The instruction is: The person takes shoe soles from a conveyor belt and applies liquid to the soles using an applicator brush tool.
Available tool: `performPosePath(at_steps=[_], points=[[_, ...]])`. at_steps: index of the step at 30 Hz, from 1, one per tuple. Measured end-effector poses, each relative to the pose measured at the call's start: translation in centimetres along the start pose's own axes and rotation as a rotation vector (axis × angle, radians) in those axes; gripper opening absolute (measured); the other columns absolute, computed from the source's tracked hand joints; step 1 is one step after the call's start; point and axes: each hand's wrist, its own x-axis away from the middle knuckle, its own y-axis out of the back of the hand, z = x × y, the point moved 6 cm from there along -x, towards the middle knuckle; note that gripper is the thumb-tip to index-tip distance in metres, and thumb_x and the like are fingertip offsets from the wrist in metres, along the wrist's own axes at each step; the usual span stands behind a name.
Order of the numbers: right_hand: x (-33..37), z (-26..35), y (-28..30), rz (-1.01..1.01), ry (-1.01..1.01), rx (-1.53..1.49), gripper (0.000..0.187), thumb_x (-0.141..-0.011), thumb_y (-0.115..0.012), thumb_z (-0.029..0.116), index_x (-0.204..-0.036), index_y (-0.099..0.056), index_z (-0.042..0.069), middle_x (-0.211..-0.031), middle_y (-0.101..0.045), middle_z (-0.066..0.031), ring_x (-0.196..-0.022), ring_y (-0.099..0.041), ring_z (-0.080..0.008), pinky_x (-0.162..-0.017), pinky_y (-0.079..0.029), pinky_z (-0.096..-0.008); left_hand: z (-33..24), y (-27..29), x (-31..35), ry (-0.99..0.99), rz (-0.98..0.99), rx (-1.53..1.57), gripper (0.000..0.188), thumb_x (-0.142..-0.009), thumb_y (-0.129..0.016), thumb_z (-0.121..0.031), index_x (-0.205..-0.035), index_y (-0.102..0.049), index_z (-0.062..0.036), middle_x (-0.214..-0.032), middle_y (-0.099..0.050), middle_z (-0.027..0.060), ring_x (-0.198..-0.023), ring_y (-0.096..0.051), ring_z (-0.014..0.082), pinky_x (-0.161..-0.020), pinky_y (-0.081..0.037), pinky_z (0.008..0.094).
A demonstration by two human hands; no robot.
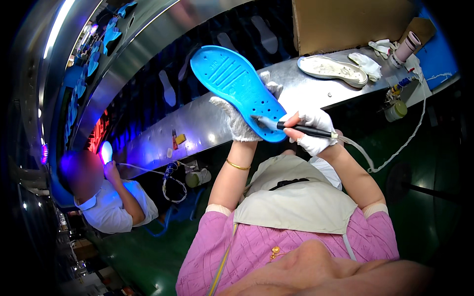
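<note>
My left hand (236,123), in a knitted glove, grips a large blue shoe sole (229,74) from beneath, with fingertips showing past its far edge. Grooves cross the sole's wide end, and small holes dot its narrower end, which lies toward me. In my right hand (314,129), gloved in white with bare fingertips, is a black-handled brush (303,129). Its pale bristles touch or hover just over the sole's narrow end; I cannot tell which. A whitish tube (360,150) runs from the back of the brush handle.
A metal ledge (197,130) edges a dark conveyor carrying pale insole-shaped pieces (264,34). On the ledge at right lie a white sole (333,69) and white gloves (366,65), near a cardboard box (355,24). A co-worker (106,197) sits at the left.
</note>
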Motion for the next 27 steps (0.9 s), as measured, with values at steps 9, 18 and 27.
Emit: performPosePath(at_steps=[9,18,27], points=[[-0.6,-1.3,0.8,-0.090,-0.150,-0.214,0.014,-0.085,-0.069,0.005,-0.094,-0.058,0.006,-0.086,-0.067,-0.0068,-0.072,-0.061,-0.0084,-0.063,-0.049,-0.0212,-1.8,-2.7,-1.7,0.006,0.238,-0.058,0.119,-0.063,-0.049,-0.089,-0.147,-0.032,-0.0074,-0.138,-0.049,0.0222,-0.120,-0.055,0.0418,-0.093,-0.052,0.0553],[-0.9,-2.4,2.8,0.006,-0.306,-0.486,0.017,-0.079,-0.076,0.006,-0.092,-0.065,0.007,-0.087,-0.066,-0.0031,-0.080,-0.062,-0.0116,-0.075,-0.049,-0.0249,-1.3,-2.9,-3.3,0.156,0.168,-0.487,0.120,-0.059,-0.050,-0.091,-0.145,-0.036,-0.0083,-0.129,-0.055,0.0257,-0.111,-0.062,0.0390,-0.089,-0.056,0.0482],[0.1,-2.8,7.5,0.126,-0.384,0.025,0.015,-0.076,-0.074,0.001,-0.086,-0.066,0.007,-0.091,-0.064,-0.0012,-0.085,-0.060,-0.0117,-0.077,-0.049,-0.0253,3.8,-2.4,-7.3,0.506,0.044,-0.887,0.116,-0.062,-0.054,-0.086,-0.140,-0.043,-0.0011,-0.125,-0.059,0.0239,-0.105,-0.066,0.0315,-0.083,-0.059,0.0412]])
